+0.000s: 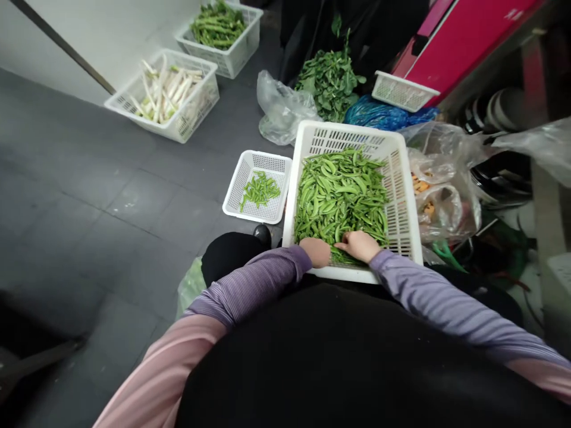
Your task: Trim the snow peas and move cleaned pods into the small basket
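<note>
A big white plastic crate (413, 208) rests at my lap, with a heap of green pea pods (339, 190) inside. My left hand (316, 252) is over the crate's near left part, its fingers curled inward. What those fingers hold is hidden from above. Close beside it, my right hand (360, 245) is closed, thumb and fingertips pinched at a pea pod low in the heap's near edge. A small gap separates the two hands. Left of the crate stands a small white basket (232, 196) with a few green pods (260, 189) on its bottom.
On the grey floor (111, 178) stand a basket of white-stemmed vegetables (167, 92) and a basket of green stalks (218, 27). Beyond the crate lie leafy greens (330, 83), a clear bag (285, 110) and a blue bag (379, 113). Plastic bags (446, 196) crowd the right side.
</note>
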`<state>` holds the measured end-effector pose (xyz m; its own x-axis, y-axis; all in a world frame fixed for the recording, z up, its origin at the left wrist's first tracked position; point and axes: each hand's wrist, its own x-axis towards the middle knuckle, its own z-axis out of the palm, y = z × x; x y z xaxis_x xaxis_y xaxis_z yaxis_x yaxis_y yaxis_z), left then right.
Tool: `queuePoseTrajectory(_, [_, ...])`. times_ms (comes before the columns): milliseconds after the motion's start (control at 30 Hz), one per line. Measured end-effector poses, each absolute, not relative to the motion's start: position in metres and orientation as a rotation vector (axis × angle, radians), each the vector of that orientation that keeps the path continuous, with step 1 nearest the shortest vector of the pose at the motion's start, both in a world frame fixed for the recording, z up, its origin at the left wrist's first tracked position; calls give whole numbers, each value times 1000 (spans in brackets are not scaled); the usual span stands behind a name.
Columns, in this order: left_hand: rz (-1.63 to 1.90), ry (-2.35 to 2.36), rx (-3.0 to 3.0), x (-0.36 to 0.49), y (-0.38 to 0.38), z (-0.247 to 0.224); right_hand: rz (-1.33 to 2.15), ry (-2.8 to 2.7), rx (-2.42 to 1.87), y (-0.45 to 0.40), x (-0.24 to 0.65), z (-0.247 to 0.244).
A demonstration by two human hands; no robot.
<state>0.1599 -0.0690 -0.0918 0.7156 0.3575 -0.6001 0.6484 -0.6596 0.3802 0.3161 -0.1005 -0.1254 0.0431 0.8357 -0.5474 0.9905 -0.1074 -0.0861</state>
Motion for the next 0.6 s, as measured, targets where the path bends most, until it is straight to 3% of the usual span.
queuePoseTrajectory(200, [-614,821,2439,170,-70,-97,-899,1718,2313,-98,317,-130])
queuePoseTrajectory(267, [-520,831,2460,171,-70,-95,-1288,1618,2453,-104,327,-119])
queuePoseTrajectory(400, [-309,757,2463,173,-72,-89,-2391,1161,2545,-126,333,-103])
queuePoseTrajectory(600, [-184,551,2551,171,-78,-84,-2646,1099,2538,-137,320,-91])
